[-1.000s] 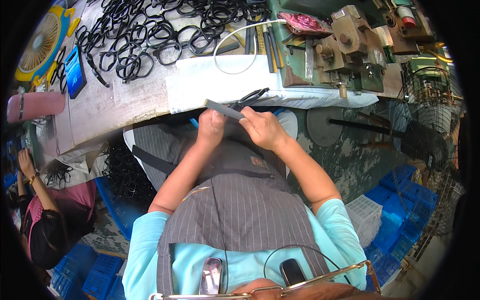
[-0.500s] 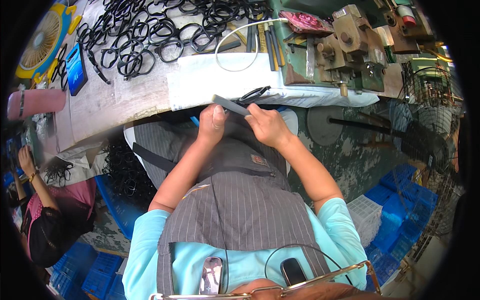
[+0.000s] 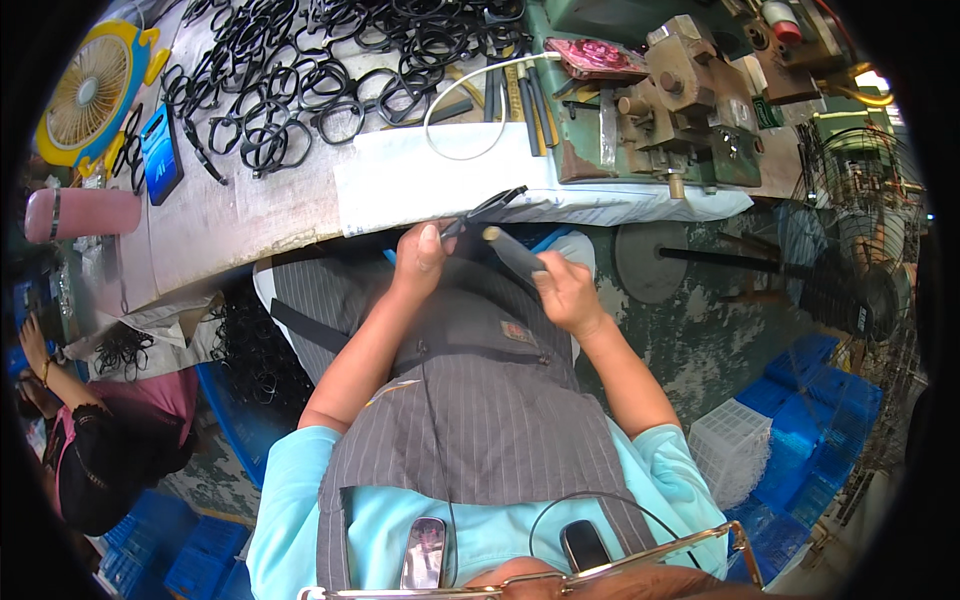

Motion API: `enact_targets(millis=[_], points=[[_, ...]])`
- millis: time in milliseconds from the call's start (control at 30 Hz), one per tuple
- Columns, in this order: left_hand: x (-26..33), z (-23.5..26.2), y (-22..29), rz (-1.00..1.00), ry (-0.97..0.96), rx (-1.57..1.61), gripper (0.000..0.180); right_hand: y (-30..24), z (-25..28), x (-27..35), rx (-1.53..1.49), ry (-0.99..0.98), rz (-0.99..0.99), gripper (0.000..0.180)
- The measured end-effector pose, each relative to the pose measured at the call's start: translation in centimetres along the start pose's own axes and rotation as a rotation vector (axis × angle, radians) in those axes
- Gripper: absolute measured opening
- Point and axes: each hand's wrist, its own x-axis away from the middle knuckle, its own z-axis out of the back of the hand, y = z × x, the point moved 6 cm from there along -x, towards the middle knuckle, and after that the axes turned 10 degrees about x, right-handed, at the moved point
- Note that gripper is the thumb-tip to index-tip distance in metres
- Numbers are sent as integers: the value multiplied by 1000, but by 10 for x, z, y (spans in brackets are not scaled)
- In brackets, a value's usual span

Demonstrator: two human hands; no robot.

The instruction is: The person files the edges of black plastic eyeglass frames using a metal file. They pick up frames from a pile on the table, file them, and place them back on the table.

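Note:
My left hand [image 3: 419,264] is closed on a black eyeglass frame [image 3: 492,205] at the bench's front edge. The frame's far end rests over or just above the white sheet [image 3: 400,180]; I cannot tell whether it touches. In my right hand [image 3: 570,293] is a flat grey sanding stick [image 3: 513,253] with a pale end, slightly blurred. Its tip points up and left, close to the frame but apart from it. Both hands are above my lap, over the striped grey apron [image 3: 470,430].
Many black eyeglass frames [image 3: 270,130] are heaped on the bench [image 3: 240,210]. Beyond the sheet lie more grey sticks [image 3: 530,110], a white cable and a pink phone [image 3: 597,58] beside a metal machine [image 3: 685,85]. A yellow-blue fan [image 3: 88,95] and another person's arm [image 3: 70,380] are left.
My right hand has drawn back to the right and down, taking the sanding stick away from the eyeglass frame. My left hand keeps its hold, and the frame shows more fully and tilted.

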Motion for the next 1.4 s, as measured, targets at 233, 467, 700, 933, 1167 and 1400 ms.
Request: enact_targets(millis=[233,467,700,933,1167,1400], points=[[2,2,6,-74,74,-109,70,-19,-38,-38,137,-69,74,18],[4,-2,8,-25,56,-89,57,7,-27,-17,196,-52,16,19],[3,-3,17,-113,114,-160,73,-20,-15,-3,89,-191,-200,17],[4,-7,22,-168,86,-215,74,-40,-12,5,-3,-309,-332,20],[5,-9,28,-210,109,-218,69,-31,-38,-32,24,-280,-346,21],[8,-23,34,-246,9,-280,63,-35,-17,-21,-38,-309,-464,22]])
